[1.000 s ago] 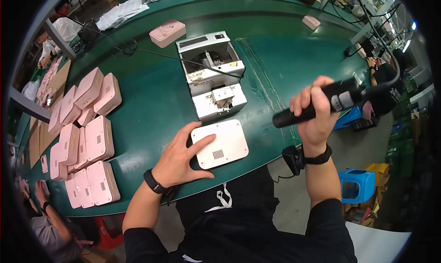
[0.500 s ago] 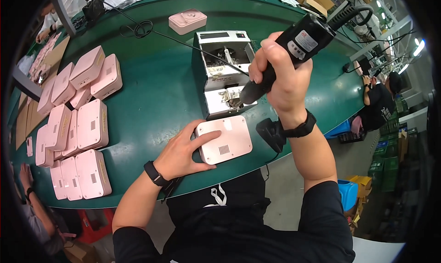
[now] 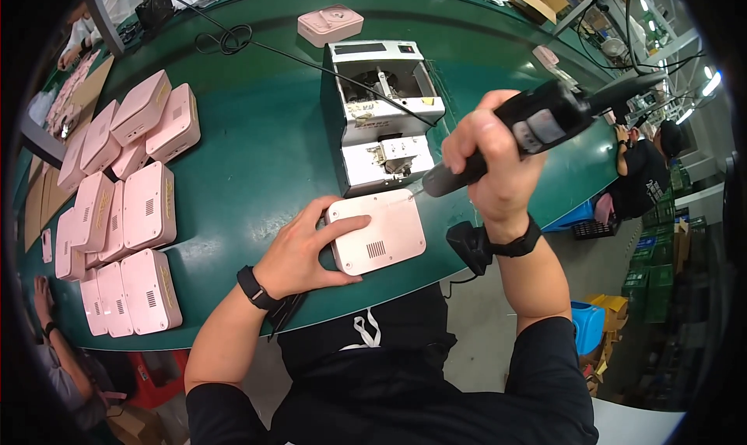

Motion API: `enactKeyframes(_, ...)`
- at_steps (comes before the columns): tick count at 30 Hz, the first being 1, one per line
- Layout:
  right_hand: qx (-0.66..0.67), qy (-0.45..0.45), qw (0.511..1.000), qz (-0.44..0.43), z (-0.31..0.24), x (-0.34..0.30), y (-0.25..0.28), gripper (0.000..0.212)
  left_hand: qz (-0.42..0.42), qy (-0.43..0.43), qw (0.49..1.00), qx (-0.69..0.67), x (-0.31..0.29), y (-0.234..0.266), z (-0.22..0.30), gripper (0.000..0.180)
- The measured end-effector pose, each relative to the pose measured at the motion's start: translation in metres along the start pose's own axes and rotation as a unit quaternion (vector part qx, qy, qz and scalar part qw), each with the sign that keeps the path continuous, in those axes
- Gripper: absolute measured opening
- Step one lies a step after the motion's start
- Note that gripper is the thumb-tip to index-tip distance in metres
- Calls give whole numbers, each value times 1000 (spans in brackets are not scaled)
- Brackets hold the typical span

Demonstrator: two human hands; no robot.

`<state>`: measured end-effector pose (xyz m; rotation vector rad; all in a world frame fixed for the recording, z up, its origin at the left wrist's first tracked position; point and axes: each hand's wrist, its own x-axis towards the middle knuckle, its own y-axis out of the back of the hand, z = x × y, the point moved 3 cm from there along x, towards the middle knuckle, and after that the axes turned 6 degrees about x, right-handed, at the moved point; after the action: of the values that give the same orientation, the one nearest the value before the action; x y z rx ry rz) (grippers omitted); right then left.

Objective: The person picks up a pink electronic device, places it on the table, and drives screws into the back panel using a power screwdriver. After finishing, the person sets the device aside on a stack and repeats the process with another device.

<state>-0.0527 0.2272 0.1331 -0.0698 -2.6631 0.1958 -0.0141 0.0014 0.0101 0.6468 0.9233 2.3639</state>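
A pink plastic case (image 3: 381,239) lies flat near the table's front edge, its face with slots and corner screw holes turned up. My left hand (image 3: 299,247) grips its left side, thumb along the near edge and index finger stretched across the top. In my right hand (image 3: 502,161) is a black electric screwdriver (image 3: 537,122), held at a slant. Its bit points down at the far right corner hole of the case; whether it touches a screw there I cannot tell. Just beyond the case stands a silver and black screw feeder (image 3: 381,126).
Several pink cases (image 3: 128,211) are stacked at the left, and another pink case (image 3: 331,26) lies beyond the feeder. A black cable (image 3: 311,62) crosses over the feeder. Co-workers sit at the far left and at the right, where one person (image 3: 642,173) wears dark clothes.
The screwdriver's tip has moved from the screw feeder to the far right corner of the case. My left hand has kept its grip on the case.
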Motion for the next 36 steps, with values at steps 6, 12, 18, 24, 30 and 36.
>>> enactKeyframes(6,51,-7,999,13,18,-3,11,13,11,1,1000,-8,4,-1,-1,76)
enactKeyframes(12,38,-6,999,11,20,-8,8,12,12,-4,1000,-2,5,0,-2,77)
enactKeyframes(18,-18,-20,999,-33,6,2,-6,11,18,-4,1000,7,4,0,-1,76)
enactKeyframes(24,71,39,997,-18,-11,22,-17,11,7,-3,1000,-1,0,1,1,78)
enactKeyframes(30,23,20,999,-19,-5,29,-29,11,5,1,1000,8,-1,1,-2,81)
enactKeyframes(36,57,-4,997,-48,-9,14,-36,11,0,-2,1000,-2,-2,2,-6,78)
